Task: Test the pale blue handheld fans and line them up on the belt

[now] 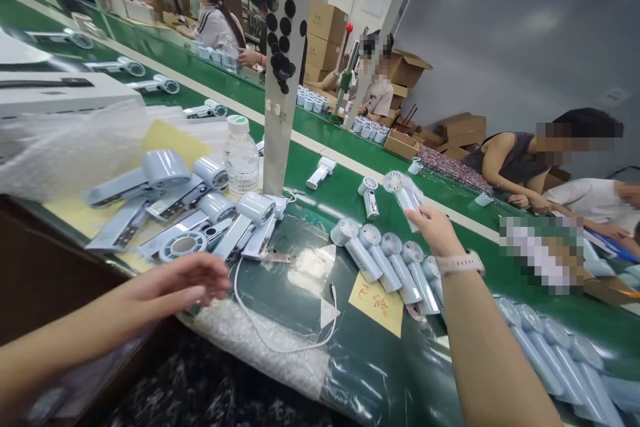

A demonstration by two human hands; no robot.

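My right hand (436, 230), with a watch on its wrist, is closed around the handle of a light-blue handheld fan (400, 195), its round head pointing up and left. The fan is held over a row of similar fans (393, 260) lying side by side. Fingers apart, my left hand (193, 283) hovers at the front of a pile of light-blue fan housings (167, 170) and holds nothing. A ring-shaped fan part (183, 245) lies just above that hand. On the bench between my hands curves a white charging cable (280, 349).
A yellow note (377, 303) lies below the fan row. A metal post (280, 100) rises beside a clear bottle (241, 157). Loose fans lie on the green belt (335, 203). More fans (555, 340) line the right side. Several people work across the belt.
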